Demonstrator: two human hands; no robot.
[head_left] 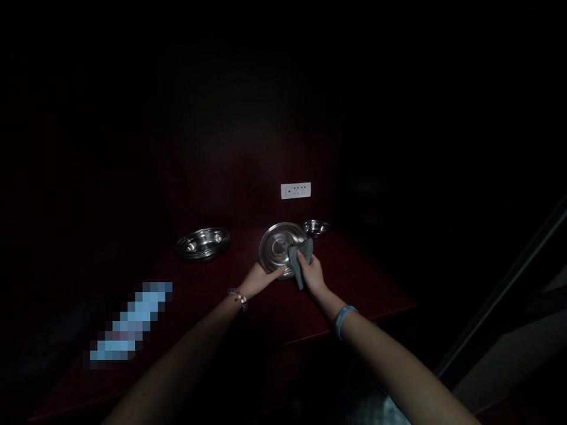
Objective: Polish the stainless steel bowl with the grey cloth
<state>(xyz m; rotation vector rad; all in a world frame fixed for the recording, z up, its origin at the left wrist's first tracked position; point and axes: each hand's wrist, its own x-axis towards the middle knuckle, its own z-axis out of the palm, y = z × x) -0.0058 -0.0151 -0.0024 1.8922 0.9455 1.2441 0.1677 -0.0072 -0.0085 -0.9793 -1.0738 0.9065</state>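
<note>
A round, shiny metal plate (280,247) is held up over the dark red table, its hollow side facing me. My left hand (260,280) grips its lower left rim, thumb lying over the front. In my right hand (312,274) a grey cloth (297,260) is pinched against the plate's right edge, with one corner hanging down. The fingers of both hands behind the plate and cloth are hidden. Just beyond the right hand stands a small metal bowl (317,227), partly covered by the plate.
On the left of the table (354,283) sits a stack of metal plates (204,243). A blurred-out bluish patch (133,324) lies nearer on the left. A white power socket (296,190) is set in the back panel. The surroundings are very dark.
</note>
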